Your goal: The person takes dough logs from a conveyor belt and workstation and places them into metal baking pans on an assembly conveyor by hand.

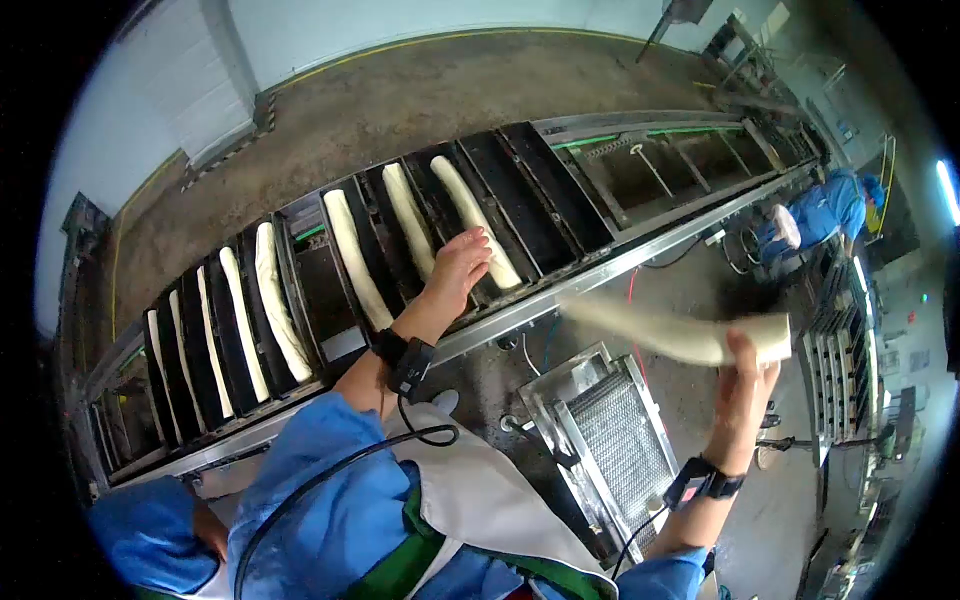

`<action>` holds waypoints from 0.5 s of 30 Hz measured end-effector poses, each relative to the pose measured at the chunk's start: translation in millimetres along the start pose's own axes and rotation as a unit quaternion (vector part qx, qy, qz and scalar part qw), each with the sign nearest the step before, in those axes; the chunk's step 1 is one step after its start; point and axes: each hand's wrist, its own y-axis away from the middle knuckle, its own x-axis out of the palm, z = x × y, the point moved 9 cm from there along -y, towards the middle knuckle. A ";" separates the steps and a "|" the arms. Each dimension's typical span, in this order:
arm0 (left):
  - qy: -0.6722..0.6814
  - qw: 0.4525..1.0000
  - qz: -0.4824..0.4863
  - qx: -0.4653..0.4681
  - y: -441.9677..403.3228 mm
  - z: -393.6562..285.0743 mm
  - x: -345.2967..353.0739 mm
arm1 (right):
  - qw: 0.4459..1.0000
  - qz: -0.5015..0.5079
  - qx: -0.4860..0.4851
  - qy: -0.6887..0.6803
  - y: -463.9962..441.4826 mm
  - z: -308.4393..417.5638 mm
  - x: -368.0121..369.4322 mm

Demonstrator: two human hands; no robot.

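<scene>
My right hand (747,372) is closed around one end of a long pale dough roll (660,333), held up in the air to the right of the conveyor; its far end is smeared by motion. Over the black baking pans, my left hand (463,262) is open with its fingers stretched out, beside or touching a dough roll (480,225) that lies in a pan. Just left of that hand, another dough roll (408,215) lies in its own slot. Two bare black pan slots (525,195) sit to the right of these rolls.
More dough rolls (275,295) lie in pans along the conveyor (480,330) to the left. A metal frame with a mesh top (615,440) stands below the conveyor edge. Another person in blue (820,215) is at the far right; a blue sleeve (145,530) shows at lower left.
</scene>
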 end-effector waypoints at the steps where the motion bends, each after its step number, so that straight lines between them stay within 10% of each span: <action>1: -0.002 1.000 -0.001 -0.003 -0.8 1.1 1.7 | 0.998 0.005 0.027 -0.049 -9.8 -6.1 13.8; 8: -0.025 0.999 0.000 0.029 8.2 -10.7 11.5 | 0.943 0.164 0.154 -0.244 3.3 -71.7 135.5; 15: -0.178 0.956 0.143 -0.182 55.8 -5.4 0.4 | 0.962 0.121 0.242 0.029 52.8 -239.6 -62.2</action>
